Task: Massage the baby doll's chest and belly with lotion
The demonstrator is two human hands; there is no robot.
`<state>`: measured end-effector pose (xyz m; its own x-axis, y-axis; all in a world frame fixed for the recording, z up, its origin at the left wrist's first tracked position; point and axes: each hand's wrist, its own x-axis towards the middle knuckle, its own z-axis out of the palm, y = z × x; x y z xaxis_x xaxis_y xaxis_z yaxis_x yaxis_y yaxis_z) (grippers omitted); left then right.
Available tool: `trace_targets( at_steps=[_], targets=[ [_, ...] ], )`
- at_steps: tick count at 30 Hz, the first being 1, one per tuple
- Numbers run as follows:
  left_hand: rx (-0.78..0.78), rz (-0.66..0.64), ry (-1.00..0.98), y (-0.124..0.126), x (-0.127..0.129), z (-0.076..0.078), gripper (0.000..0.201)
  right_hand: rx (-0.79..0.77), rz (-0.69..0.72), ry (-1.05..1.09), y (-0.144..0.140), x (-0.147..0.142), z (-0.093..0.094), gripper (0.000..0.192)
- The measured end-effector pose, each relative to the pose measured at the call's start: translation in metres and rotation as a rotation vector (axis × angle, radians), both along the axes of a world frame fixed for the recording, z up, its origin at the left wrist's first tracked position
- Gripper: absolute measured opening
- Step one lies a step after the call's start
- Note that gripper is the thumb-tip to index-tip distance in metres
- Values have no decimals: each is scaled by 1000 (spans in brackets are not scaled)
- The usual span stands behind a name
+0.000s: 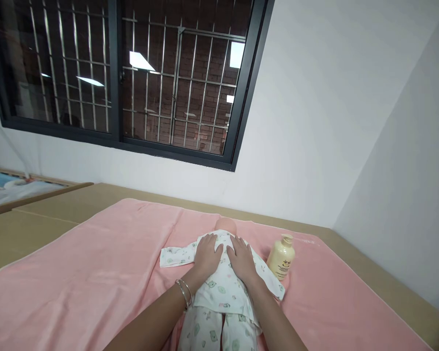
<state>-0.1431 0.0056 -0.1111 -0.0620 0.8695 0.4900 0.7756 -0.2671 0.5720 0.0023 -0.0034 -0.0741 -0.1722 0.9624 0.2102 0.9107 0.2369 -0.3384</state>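
Observation:
A baby doll lies on a pink blanket, dressed in a white top and trousers with a small green print. Only the rounded pink head shows past the collar. My left hand rests flat on the left side of its upper body, fingers stretched out, with two bangles on the wrist. On the right side my right hand lies the same way, fingers extended and pointing toward the head. Neither hand grips anything. Both sleeves spread outward, the left one nearly straight and the right one slanting down toward a bottle.
The pale yellow pump bottle stands just right of the doll. Under everything lies the pink blanket on a tan surface. A barred window is in the white wall behind. At far left is a wooden-edged bin with cloth-like items.

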Motion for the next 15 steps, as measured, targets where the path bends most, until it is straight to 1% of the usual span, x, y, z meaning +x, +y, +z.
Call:
trace_targets(
  at_steps=[7,15],
  targets=[
    [28,5,-46,1,0,-2,46,3,-8,8,0,0,0,54],
    [4,2,-18,2,0,-1,48,5,-2,30,0,0,0,53]
  ],
)
